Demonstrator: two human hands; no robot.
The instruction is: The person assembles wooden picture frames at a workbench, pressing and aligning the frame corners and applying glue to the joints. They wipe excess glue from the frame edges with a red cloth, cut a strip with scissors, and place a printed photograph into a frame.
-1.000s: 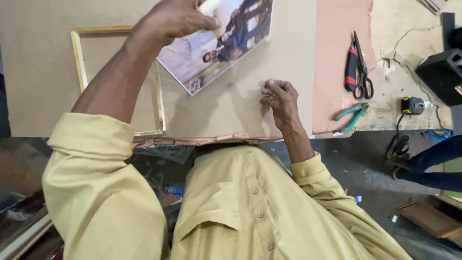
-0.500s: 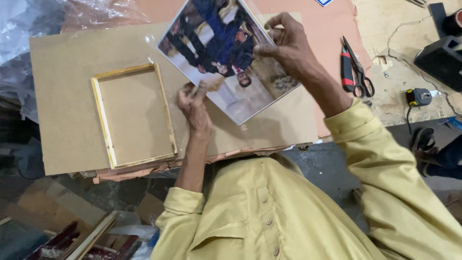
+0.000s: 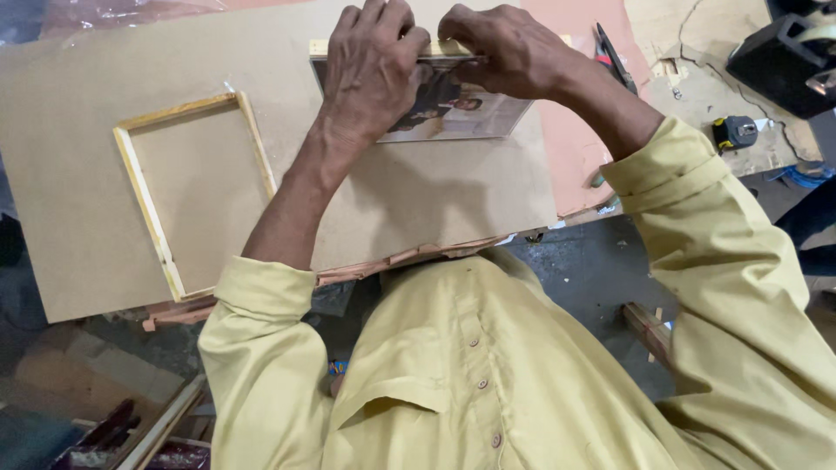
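Note:
A glossy printed photograph [image 3: 453,117] lies flat on a large brown board [image 3: 418,200]. My left hand [image 3: 370,70] presses down on its left part, fingers at its far edge. My right hand [image 3: 505,52] pinches the far edge of the photograph, where a pale wooden strip [image 3: 318,48] runs along it. An empty light wooden frame [image 3: 187,191] lies on the board to the left, apart from both hands.
Red-handled pliers or cutters [image 3: 610,52] lie on the pink sheet [image 3: 575,148] to the right. A small tape measure [image 3: 736,132] and a black machine [image 3: 784,52] sit at the far right. Wooden strips [image 3: 165,426] lie on the floor below.
The photograph was held up tilted in the air; now it lies flat on the board. Both hands have come together at its far edge.

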